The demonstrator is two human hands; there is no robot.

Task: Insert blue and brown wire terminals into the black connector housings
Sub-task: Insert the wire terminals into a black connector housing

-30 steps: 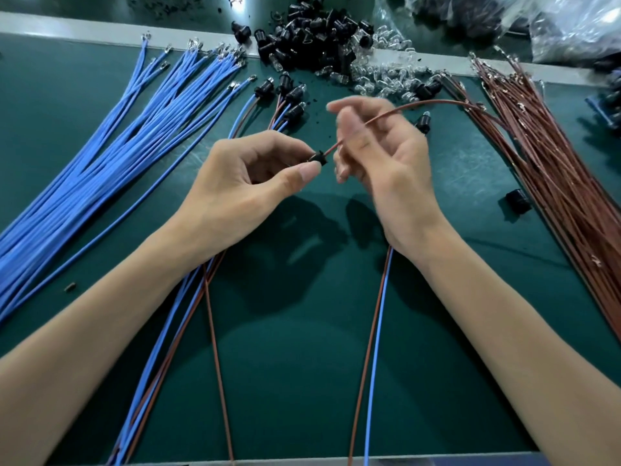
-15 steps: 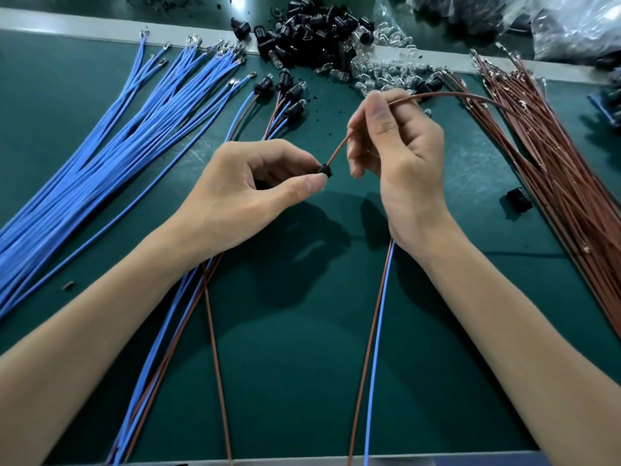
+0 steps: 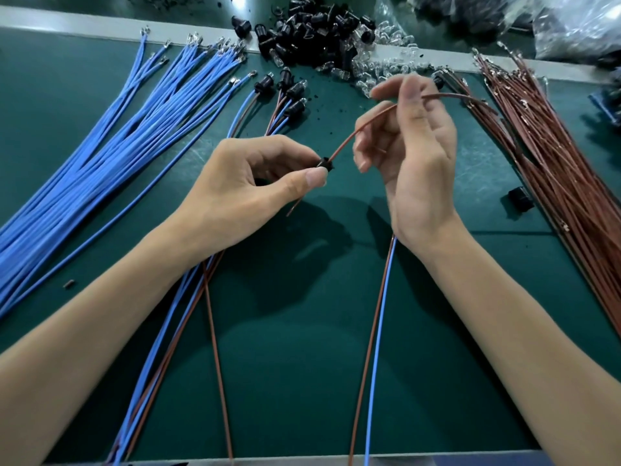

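Head view: my left hand (image 3: 255,183) pinches the black housing (image 3: 325,164) at thumb tip; brown wire (image 3: 353,134) arcs from it into curled fingers of my right hand (image 3: 416,156); light, floppy stuff; likely best gripped close behind the housing.

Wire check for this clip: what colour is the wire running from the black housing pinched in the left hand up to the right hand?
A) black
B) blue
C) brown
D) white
C: a brown wire leaves the black housing pinched by the left hand and arcs up into the fingers of the right hand.
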